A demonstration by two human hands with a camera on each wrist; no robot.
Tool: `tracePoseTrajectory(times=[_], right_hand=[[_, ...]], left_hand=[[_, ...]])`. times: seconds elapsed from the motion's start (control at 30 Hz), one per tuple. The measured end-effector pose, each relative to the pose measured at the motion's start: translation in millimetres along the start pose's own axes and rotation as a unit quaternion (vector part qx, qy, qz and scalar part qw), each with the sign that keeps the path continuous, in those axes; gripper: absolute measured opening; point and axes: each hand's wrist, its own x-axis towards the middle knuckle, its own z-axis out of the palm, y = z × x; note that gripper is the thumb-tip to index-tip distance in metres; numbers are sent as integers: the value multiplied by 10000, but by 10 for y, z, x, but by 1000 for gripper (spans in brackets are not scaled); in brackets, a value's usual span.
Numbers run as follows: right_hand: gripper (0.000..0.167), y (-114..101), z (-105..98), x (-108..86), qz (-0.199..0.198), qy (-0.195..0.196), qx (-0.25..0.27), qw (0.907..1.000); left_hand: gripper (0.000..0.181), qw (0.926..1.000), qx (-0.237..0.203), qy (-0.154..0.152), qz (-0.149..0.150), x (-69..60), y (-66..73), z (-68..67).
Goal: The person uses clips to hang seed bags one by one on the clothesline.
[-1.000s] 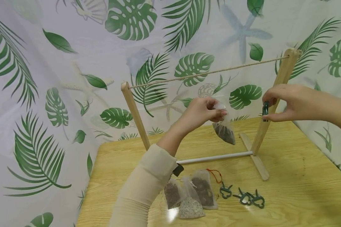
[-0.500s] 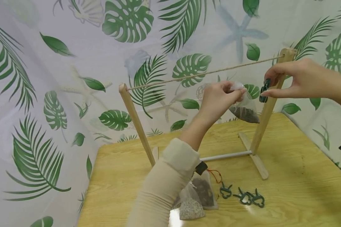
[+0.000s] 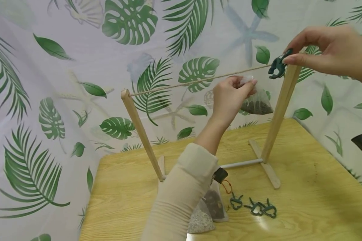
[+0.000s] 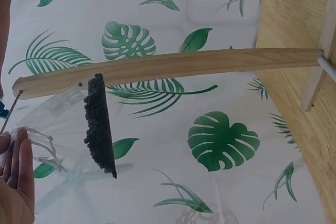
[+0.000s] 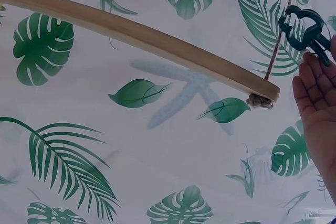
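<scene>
Looking at the head view first: we've got a small sheer bag (image 3: 261, 95) pinched at its neck by our left grip (image 3: 229, 96), just under the rope (image 3: 205, 79) and near the right post (image 3: 279, 113). Our right grip (image 3: 332, 50) pinches a green clip (image 3: 278, 68) by that post's top. Bag looks light and floppy, dark filling (image 3: 256, 107) sagging low, so we'd hold the gathered top and let it hang. More room leftward along the rope; the desk (image 3: 313, 187) has its right edge beyond the post.

Left wrist view: the drawstring (image 4: 52, 140) dangles loose beside our left grip, easy to snag, we reckon. The filling sits as a dark slab, and the bag itself is probably delicate, so no yanking. Can't tell whether bag and post touch.

Right wrist view: the clip seems stiff and springy, maybe a bit slick; its handles are where we'd squeeze. Its jaws gape right at the rope, but we can't tell if they're around it. The knot (image 5: 261, 102) at the post end leaves little room that way.
</scene>
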Motion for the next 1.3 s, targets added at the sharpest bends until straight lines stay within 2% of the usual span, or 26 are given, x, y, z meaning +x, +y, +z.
tracePoseTrajectory(times=[0.23,0.4,0.53,0.77,0.93,1.1,1.17,1.3], right_hand=[[11,8,-31,119,389,187,163,9989],[10,9,-43,179,739,150,319,9966],[7,6,-24,214,702,-141,232,9972],[5,-9,43,244,737,-516,30,9959],[6,1,50,241,825,-533,235,9949],[6,-18,94,227,854,-615,217,9942],[6,-28,110,224,767,-622,174,9950],[6,-36,130,233,617,-605,58,9962]], left_hand=[[17,9999,-43,161,23,30,22,45],[19,9987,-377,319,-76,53,42,63],[16,9966,-694,418,-124,68,65,75],[16,9944,-930,484,-140,93,102,113],[17,9956,-783,507,-74,100,100,123],[19,9979,-327,537,175,97,94,125],[19,9977,-336,547,214,97,100,128],[20,9962,-650,541,204,105,108,131]])
